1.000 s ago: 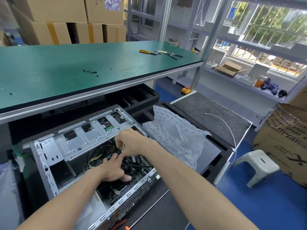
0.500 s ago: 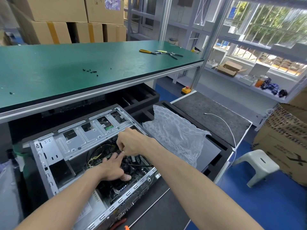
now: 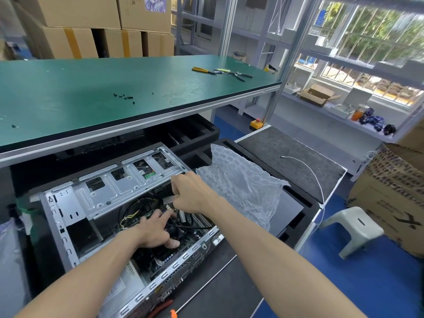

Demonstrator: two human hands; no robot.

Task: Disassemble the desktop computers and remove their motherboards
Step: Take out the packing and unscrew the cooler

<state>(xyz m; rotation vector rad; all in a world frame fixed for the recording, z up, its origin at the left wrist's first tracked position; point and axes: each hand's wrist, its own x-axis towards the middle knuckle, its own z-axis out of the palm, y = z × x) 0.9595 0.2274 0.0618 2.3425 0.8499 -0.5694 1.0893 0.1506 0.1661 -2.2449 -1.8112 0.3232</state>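
Inside the computer case [image 3: 68, 203], left hand [image 3: 153, 232] presses flat (right hand [image 3: 192, 193] pinching).

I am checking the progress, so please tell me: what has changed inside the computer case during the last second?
The right hand rose slightly, pinching a small connector. The left hand stayed spread on the motherboard. The computer case and bubble wrap did not move.
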